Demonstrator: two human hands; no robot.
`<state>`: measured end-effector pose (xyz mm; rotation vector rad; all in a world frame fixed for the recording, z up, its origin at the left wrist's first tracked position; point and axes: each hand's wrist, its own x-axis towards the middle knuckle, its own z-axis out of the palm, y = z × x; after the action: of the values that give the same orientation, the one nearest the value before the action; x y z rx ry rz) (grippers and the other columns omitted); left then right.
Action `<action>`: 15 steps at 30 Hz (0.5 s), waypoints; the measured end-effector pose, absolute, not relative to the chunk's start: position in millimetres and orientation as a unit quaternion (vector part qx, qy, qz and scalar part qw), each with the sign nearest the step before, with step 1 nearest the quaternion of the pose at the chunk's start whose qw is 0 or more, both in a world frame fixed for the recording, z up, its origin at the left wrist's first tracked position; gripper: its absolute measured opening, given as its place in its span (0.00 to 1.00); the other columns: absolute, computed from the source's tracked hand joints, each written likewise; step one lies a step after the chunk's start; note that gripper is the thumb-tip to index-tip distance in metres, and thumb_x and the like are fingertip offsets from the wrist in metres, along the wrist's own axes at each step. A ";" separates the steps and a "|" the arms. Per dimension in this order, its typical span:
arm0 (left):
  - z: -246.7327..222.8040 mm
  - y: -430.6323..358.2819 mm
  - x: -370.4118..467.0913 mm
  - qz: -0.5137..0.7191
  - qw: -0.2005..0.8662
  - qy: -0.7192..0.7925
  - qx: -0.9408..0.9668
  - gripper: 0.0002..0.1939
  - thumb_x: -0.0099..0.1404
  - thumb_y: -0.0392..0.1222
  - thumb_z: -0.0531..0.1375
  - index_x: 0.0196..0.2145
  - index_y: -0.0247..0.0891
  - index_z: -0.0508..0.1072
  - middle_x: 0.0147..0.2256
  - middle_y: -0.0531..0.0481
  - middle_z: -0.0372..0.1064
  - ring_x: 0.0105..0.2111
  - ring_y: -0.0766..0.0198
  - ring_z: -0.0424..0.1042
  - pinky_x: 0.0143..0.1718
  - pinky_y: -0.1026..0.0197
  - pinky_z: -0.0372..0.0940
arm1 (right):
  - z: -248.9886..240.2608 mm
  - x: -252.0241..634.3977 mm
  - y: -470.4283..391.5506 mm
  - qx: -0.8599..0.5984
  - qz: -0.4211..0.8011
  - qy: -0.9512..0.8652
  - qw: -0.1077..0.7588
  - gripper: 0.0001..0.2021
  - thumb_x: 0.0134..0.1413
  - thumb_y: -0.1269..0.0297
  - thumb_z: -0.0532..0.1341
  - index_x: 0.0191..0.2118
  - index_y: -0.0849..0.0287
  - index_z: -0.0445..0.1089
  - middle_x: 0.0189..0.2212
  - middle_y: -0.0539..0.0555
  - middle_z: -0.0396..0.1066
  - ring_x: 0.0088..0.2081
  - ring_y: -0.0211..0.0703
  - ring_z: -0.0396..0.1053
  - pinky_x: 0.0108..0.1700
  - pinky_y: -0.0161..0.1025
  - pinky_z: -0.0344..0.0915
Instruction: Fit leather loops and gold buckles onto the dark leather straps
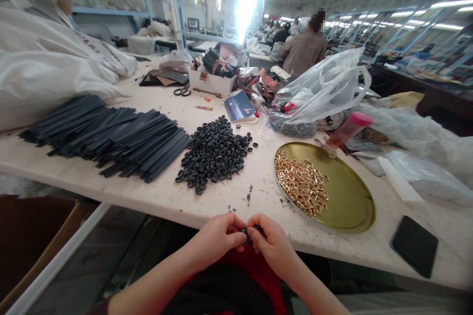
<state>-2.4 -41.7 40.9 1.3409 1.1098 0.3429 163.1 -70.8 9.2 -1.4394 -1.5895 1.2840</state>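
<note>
A pile of black strips [111,140] is lying on the tabletop [229,197] at about ten o'clock from the hands, and a heap of black rings [212,155] is sitting at twelve o'clock, just beside the strips. A gold tray [351,202] is resting at two o'clock, with a mound of gold clips [301,182] spread over its left half. A black phone [414,245] is lying at three o'clock near the tabletop edge. Farther back, a blue booklet [240,106], scissors [182,91], a white box [210,82] and a clear bag [318,93] are crowding the far side, and white sacks [51,69] are piled at the far left. A person in brown [305,49] is standing well beyond the tabletop, back turned.

Nothing is lying between the hands and the tabletop edge. The left hand [218,238] and right hand [271,241] are meeting below that edge, over the lap. A small black ring [248,233] is sitting between them, pinched at its left by the left fingertips and at its right by the right fingertips. Both grips are closing on it; most of it is hidden by the fingers.
</note>
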 end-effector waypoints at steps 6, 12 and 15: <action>30.8 -36.6 -9.6 0.147 0.619 0.483 0.602 0.11 0.53 0.41 0.55 0.33 0.34 0.70 0.24 0.52 0.70 0.25 0.64 0.69 0.26 0.66 0.60 | 8.8 167.6 -70.7 -0.536 0.422 -0.675 0.281 0.10 0.57 0.60 0.49 0.39 0.56 0.64 0.25 0.50 0.68 0.27 0.41 0.65 0.30 0.37 0.58; 26.5 -36.6 5.9 0.159 0.576 0.472 0.648 0.12 0.55 0.37 0.53 0.36 0.34 0.72 0.27 0.49 0.73 0.28 0.62 0.71 0.28 0.66 0.61 | -11.2 159.4 -71.5 -0.550 0.400 -0.652 0.336 0.11 0.58 0.59 0.47 0.40 0.54 0.63 0.33 0.55 0.71 0.35 0.45 0.68 0.35 0.39 0.63; 27.6 -16.9 -3.9 0.161 0.491 0.474 0.713 0.18 0.58 0.39 0.53 0.47 0.38 0.66 0.31 0.50 0.74 0.31 0.61 0.71 0.32 0.64 0.62 | -24.9 171.7 -51.5 -0.573 0.373 -0.655 0.321 0.13 0.57 0.56 0.48 0.39 0.54 0.64 0.31 0.55 0.72 0.32 0.46 0.69 0.32 0.39 0.65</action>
<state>-3.9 -16.9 27.6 1.7315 1.1517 0.3906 171.7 -51.5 -24.9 -1.5063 -1.7216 0.9792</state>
